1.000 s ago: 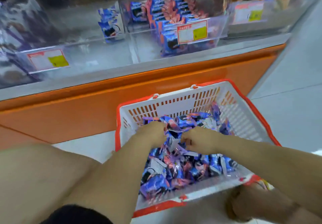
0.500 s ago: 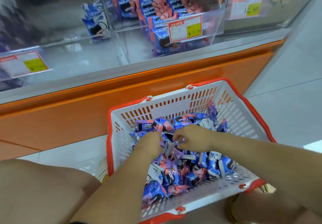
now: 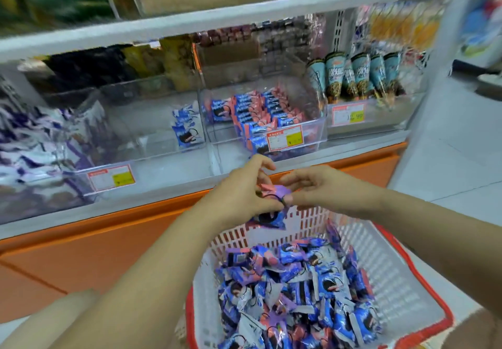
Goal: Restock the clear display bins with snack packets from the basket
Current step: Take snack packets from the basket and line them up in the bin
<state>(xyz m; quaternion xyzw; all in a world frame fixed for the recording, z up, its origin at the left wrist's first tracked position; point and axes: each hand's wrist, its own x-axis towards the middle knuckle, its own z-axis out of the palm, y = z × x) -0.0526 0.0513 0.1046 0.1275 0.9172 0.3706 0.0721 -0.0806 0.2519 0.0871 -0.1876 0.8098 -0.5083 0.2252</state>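
Up from the basket (image 3: 385, 275) have come the left hand (image 3: 241, 194) and right hand (image 3: 323, 188), to frame centre. Both pinch snack packets (image 3: 273, 217).

Left hand (image 3: 239, 196), right hand (image 3: 320, 188) together, pinched

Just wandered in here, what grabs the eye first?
At centre frame the left hand and right hand together pinch a small bunch of blue-and-pink snack packets above a red-rimmed white basket heaped with more of them. Behind, on the lowest shelf, a clear bin holds neat rows of matching packets.
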